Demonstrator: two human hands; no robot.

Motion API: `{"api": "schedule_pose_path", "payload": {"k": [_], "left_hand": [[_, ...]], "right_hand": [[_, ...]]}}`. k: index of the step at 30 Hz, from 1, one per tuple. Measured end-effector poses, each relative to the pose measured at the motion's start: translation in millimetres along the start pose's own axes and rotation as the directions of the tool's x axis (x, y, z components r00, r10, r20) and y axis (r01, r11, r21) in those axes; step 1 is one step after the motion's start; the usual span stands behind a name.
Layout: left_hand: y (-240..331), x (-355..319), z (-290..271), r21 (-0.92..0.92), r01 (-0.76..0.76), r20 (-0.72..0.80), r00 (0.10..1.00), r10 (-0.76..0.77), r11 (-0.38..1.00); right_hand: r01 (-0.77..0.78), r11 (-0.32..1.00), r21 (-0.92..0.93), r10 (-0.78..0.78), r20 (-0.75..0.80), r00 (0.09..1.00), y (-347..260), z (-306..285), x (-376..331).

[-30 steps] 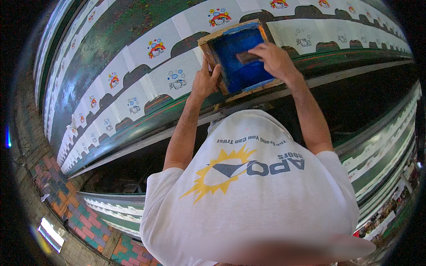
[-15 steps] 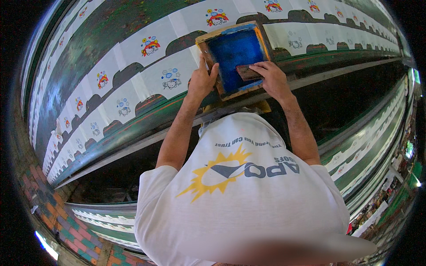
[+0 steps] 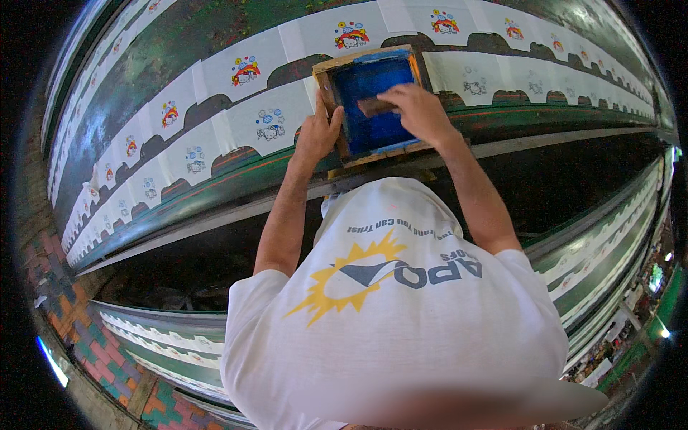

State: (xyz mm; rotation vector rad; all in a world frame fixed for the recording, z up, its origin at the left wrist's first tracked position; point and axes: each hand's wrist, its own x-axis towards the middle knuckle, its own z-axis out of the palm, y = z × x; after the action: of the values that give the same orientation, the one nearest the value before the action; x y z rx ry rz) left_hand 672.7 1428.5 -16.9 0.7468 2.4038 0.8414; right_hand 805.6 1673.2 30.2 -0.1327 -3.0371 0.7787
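Your right hand [image 3: 418, 113] has its fingers and thumb pinched on a brown squeegee [image 3: 372, 107], holding it over the blue mesh [image 3: 376, 80] inside a wooden frame [image 3: 367, 57]. Your left hand [image 3: 317, 137] is at the frame's left rail, thumb and forefinger spread; you cannot tell from here how firmly they press. The frame sits tilted in front of you, across the near row of white pieces [image 3: 240, 136] on the long green counter [image 3: 172, 54].

Just left of the frame, that row bears blue and grey designs; to its right, the pieces [image 3: 474, 86] show faint grey outlines. Beyond, a far row [image 3: 301, 39] carries fuller designs in red, yellow and blue. Both rows have notched near edges with dark gaps between them. Closer in is your white shirt [image 3: 401, 337] with its yellow sun. More white strips [image 3: 602, 251] lie at lower right, and coloured paving [image 3: 104, 358] shows at lower left.
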Motion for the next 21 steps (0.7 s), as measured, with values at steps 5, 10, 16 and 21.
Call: {"api": "schedule_pose_path", "payload": {"k": [5, 10, 16, 21], "left_hand": [[7.2, -3.3, -4.7, -0.088, 0.034, 0.038, 0.999, -0.03, 0.996], [0.1, -0.4, 0.3, -0.041, 0.082, 0.047, 0.996, -0.081, 0.996], [-8.4, 5.3, 4.5, 0.031, -0.025, -0.007, 1.0, 0.025, 0.999], [12.8, 3.8, -8.8, -0.015, 0.073, 0.083, 0.994, -0.072, 0.997]], "right_hand": [[-0.021, 0.996, -0.083, 0.018, -0.038, 0.999, 16.3, -2.1, 64.7], [-0.04, 0.998, -0.055, 0.046, 0.103, 0.994, 13.6, -6.4, 48.5], [0.037, 0.998, 0.044, -0.038, 0.005, 0.999, -14.4, 5.7, -29.4], [0.079, 0.997, 0.023, -0.076, -0.104, 0.992, -17.1, 12.3, -46.9]]}}
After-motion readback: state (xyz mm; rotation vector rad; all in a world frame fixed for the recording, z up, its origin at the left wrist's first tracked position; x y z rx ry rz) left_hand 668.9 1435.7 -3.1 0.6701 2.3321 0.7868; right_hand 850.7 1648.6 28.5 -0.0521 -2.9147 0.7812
